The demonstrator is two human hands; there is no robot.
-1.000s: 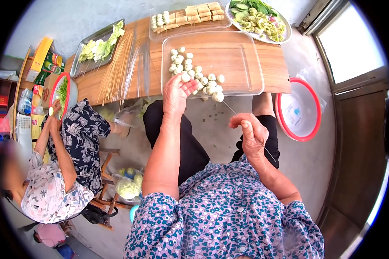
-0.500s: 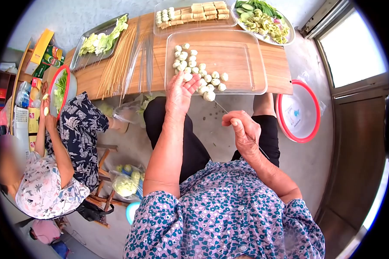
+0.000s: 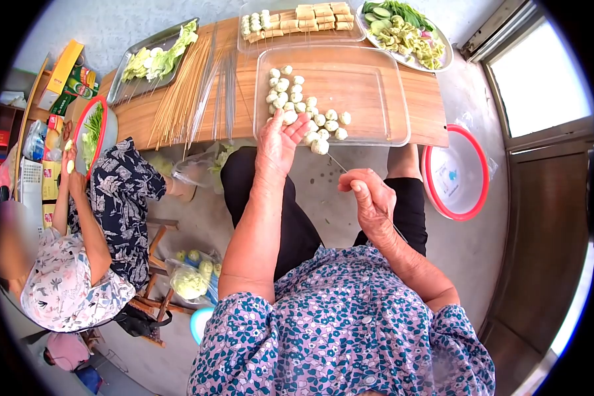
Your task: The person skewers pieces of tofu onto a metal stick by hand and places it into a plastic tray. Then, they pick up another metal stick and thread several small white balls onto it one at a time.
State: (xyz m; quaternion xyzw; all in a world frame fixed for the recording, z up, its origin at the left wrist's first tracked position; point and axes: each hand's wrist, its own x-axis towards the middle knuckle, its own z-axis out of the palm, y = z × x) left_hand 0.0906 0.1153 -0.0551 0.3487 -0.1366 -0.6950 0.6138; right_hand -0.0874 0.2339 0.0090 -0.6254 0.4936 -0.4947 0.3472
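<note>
My right hand (image 3: 371, 204) is closed round a thin metal skewer (image 3: 337, 162) that slants up to the left over my knees. On its tip is a pale, green-flecked ball (image 3: 319, 146), just below the front edge of a clear plastic tray (image 3: 376, 92). My left hand (image 3: 280, 142) is palm up at the tray's front left, a similar ball (image 3: 289, 117) between its thumb and curled fingers. More flecked balls (image 3: 281, 86) lie together in the tray's left half, beside and beyond the left fingers.
Left of the tray lie bamboo sticks (image 3: 181, 92), metal skewers (image 3: 226, 92) and a leaf-filled metal tray (image 3: 115, 96). Behind are a tray of skewered rolls (image 3: 303, 26) and a vegetable plate (image 3: 445, 58). A red-rimmed basin (image 3: 452, 178) stands right; a person (image 3: 79, 284) sits left.
The whole view shifts slightly. Both hands, the skewer and the balls keep nearly the same places relative to one another.
</note>
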